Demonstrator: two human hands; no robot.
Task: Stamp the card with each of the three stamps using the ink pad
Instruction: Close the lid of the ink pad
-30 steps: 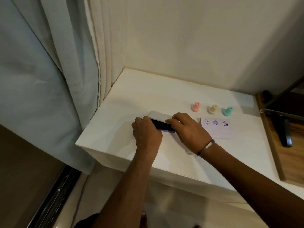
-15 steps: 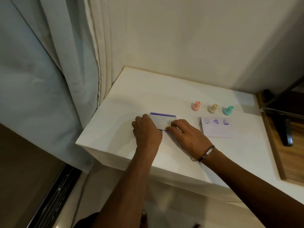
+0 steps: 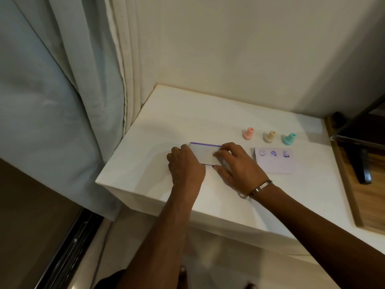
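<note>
The ink pad (image 3: 203,153) lies flat on the white table (image 3: 187,115) with its pale lid down and a purple edge along its far side. My left hand (image 3: 185,165) grips its left end. My right hand (image 3: 237,163) rests on its right end, fingers spread over the lid. To the right lies the pale card (image 3: 275,161), which bears three purple prints along its top. Behind the card stand the pink stamp (image 3: 248,133), the cream stamp (image 3: 269,136) and the teal stamp (image 3: 288,139), all upright and untouched.
A curtain (image 3: 62,90) hangs at the left of the table and a wall stands behind it. At the right edge lies a wooden surface (image 3: 362,197) with a dark stand (image 3: 363,165) on it. The table's front edge drops to the floor.
One second ago the ink pad stood open with its dark pad showing. Its lid has come down and it now lies shut under both hands.
</note>
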